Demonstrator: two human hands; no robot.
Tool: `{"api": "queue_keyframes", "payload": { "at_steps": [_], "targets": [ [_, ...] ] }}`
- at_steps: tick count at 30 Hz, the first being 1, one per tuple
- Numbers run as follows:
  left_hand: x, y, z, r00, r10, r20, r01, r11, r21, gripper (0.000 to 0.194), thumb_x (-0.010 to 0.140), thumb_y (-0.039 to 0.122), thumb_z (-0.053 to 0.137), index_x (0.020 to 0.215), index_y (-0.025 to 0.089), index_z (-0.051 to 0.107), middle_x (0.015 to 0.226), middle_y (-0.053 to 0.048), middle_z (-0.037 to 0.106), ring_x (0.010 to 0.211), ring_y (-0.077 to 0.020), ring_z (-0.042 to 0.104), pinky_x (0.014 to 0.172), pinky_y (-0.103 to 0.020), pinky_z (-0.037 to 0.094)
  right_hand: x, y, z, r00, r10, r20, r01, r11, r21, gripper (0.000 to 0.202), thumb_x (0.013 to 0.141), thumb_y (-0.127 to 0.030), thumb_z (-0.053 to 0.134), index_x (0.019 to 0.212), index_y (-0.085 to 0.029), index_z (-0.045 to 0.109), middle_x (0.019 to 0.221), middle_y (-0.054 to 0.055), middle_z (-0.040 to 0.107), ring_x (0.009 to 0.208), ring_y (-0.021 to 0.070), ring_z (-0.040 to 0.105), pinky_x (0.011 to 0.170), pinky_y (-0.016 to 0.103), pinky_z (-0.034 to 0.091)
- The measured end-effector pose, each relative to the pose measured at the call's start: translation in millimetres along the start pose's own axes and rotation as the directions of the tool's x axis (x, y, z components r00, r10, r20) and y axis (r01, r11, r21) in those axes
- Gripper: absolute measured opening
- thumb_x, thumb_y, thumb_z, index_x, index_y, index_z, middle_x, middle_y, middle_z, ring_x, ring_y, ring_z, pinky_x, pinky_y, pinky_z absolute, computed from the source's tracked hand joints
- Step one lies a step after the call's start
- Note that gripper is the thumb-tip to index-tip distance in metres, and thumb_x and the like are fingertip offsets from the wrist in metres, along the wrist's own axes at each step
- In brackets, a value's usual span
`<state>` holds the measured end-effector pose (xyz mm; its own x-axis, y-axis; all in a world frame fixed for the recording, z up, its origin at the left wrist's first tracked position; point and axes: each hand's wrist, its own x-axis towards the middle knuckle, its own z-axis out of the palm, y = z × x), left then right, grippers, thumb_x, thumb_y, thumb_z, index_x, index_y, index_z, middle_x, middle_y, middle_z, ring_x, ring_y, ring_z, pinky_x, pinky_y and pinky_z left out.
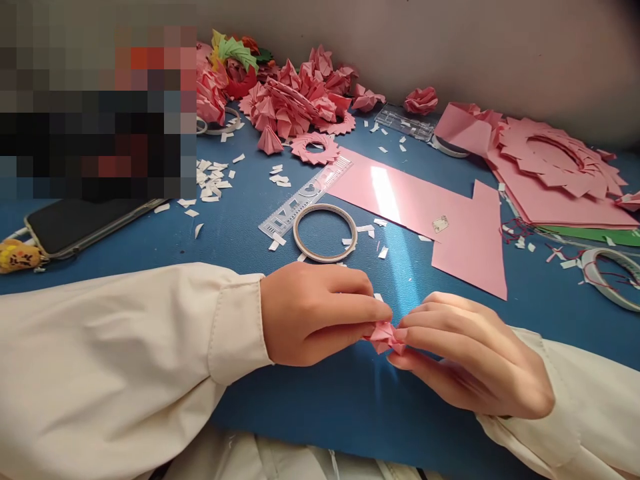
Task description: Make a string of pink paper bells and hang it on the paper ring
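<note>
Head view, left hand: L hand (315, 313) closed in a pinch, fingers together on the left end of the small folded pink paper piece (384, 338).
Right hand: R hand (475, 353) also pinching, thumb under & fingers over the piece's right end — rest of the hand loosely curved.
Pink piece: held btwn both sets of fingertips, low over the near part of the blue tabletop (300, 407), right of centre.
Sleeves: cream, cuffed cloth sleeves (150, 360) on both arms.
Tape: thin round tape roll (325, 258) lying flat just beyond L hand.
Ruler: clear plastic stencil ruler (306, 197) slanting away near the roll, far end by the pink sheet.
Sheet: notched flat pink paper sheet (425, 207) beyond R hand, w/ a small pale patterned sticker (441, 224) on it.
Right side: stacked pink paper sheets (550, 210) w/ a big pleated pink paper ring (520, 153) on top; white tape roll (593, 273) nearer.
Back: heap of folded pink paper shapes (290, 100), yellow-green pleated paper piece (237, 53) beside it.
Left side: black-screened phone (95, 223) w/ yellow plush charm (23, 256); far corner pixelated — can't tell what's there.
Scraps: white paper snippets (213, 183) scattered abt.
</note>
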<state>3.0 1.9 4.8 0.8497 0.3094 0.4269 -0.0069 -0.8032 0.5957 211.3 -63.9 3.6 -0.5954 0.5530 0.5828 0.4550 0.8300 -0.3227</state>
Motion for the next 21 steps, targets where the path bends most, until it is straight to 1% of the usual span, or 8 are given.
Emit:
{"api": "queue_keyframes", "payload": {
  "at_steps": [4, 7, 10, 12, 14, 17, 19, 21],
  "targets": [
    [1.3, -0.9, -1.5, 0.999, 0.036, 0.026, -0.035, 0.999, -0.019, 0.024, 0.089, 0.016, 0.043, 0.093, 0.008, 0.065, 0.081, -0.010, 0.064, 0.068, -0.0143, 0.055, 0.061, -0.023, 0.045, 0.9, 0.6, 1.3, 0.999, 0.044, 0.007, -0.044, 0.998, 0.048, 0.013, 0.084, -0.008, 0.057, 0.096, -0.009, 0.054, 0.072, 0.006, 0.066, 0.063, 0.0114, 0.058, 0.054, 0.026, 0.046],
    [0.7, -1.0, -0.9, 0.999, 0.035, 0.040, -0.036, 0.999, 0.023, 0.023, 0.089, 0.017, 0.043, 0.092, 0.010, 0.065, 0.080, -0.009, 0.064, 0.067, -0.0146, 0.055, 0.060, -0.024, 0.045, -0.3, 0.7, 2.6, 0.999, 0.044, 0.011, -0.044, 0.997, 0.059, 0.014, 0.082, -0.009, 0.059, 0.096, -0.009, 0.054, 0.073, 0.006, 0.065, 0.063, 0.0113, 0.057, 0.055, 0.026, 0.046],
    [-0.4, -0.7, 0.4, 0.999, 0.012, 0.035, -0.015, 0.997, 0.074, 0.022, 0.088, 0.015, 0.043, 0.094, 0.011, 0.064, 0.082, -0.008, 0.064, 0.068, -0.0141, 0.055, 0.060, -0.023, 0.044, -2.0, 1.3, 3.9, 0.998, 0.053, 0.041, -0.056, 0.997, 0.061, 0.017, 0.081, -0.008, 0.060, 0.096, -0.010, 0.055, 0.076, 0.006, 0.065, 0.065, 0.0122, 0.057, 0.055, 0.027, 0.045],
    [-1.1, -0.7, 0.8, 0.999, 0.003, 0.033, -0.008, 0.990, 0.137, 0.022, 0.087, 0.016, 0.042, 0.091, 0.013, 0.064, 0.081, -0.007, 0.064, 0.068, -0.0142, 0.055, 0.060, -0.024, 0.044, -2.7, 1.9, 4.8, 0.997, 0.058, 0.047, -0.060, 0.996, 0.059, 0.019, 0.079, -0.006, 0.060, 0.097, -0.010, 0.055, 0.076, 0.007, 0.065, 0.065, 0.0133, 0.056, 0.054, 0.028, 0.044],
    [-1.8, -1.2, 0.9, 0.999, 0.002, 0.040, -0.012, 0.973, 0.229, 0.024, 0.088, 0.019, 0.040, 0.084, 0.015, 0.063, 0.077, -0.006, 0.063, 0.065, -0.0150, 0.053, 0.056, -0.026, 0.041, -3.2, 2.6, 5.5, 0.998, 0.059, 0.034, -0.061, 0.996, 0.061, 0.020, 0.077, -0.004, 0.059, 0.096, -0.009, 0.055, 0.075, 0.008, 0.064, 0.063, 0.0140, 0.055, 0.052, 0.028, 0.042],
    [-3.3, -3.1, 1.3, 1.000, 0.012, 0.029, -0.021, 0.941, 0.339, 0.027, 0.088, 0.021, 0.040, 0.072, 0.017, 0.061, 0.071, -0.006, 0.060, 0.060, -0.0152, 0.050, 0.052, -0.028, 0.037, -4.8, 3.3, 6.3, 0.993, 0.114, 0.018, -0.115, 0.989, 0.089, 0.016, 0.078, -0.005, 0.056, 0.093, -0.011, 0.056, 0.074, 0.008, 0.062, 0.065, 0.0145, 0.054, 0.055, 0.029, 0.042],
    [-4.3, -4.7, 1.9, 1.000, 0.016, 0.012, -0.019, 0.924, 0.382, 0.028, 0.087, 0.020, 0.041, 0.068, 0.017, 0.061, 0.069, -0.005, 0.058, 0.059, -0.0149, 0.049, 0.053, -0.027, 0.037, -6.2, 3.6, 7.1, 0.985, 0.162, 0.057, -0.168, 0.976, 0.136, 0.013, 0.079, -0.007, 0.055, 0.091, -0.012, 0.055, 0.075, 0.007, 0.061, 0.068, 0.0146, 0.054, 0.059, 0.030, 0.043],
    [-5.0, -6.0, 2.6, 1.000, 0.003, 0.003, -0.004, 0.904, 0.427, 0.029, 0.088, 0.020, 0.040, 0.068, 0.017, 0.061, 0.069, -0.005, 0.058, 0.059, -0.0151, 0.049, 0.054, -0.027, 0.038, -7.0, 4.0, 8.2, 0.979, 0.168, 0.112, -0.187, 0.964, 0.191, 0.012, 0.080, -0.008, 0.054, 0.091, -0.013, 0.054, 0.077, 0.007, 0.060, 0.069, 0.0144, 0.053, 0.060, 0.030, 0.042]
  ]
}}
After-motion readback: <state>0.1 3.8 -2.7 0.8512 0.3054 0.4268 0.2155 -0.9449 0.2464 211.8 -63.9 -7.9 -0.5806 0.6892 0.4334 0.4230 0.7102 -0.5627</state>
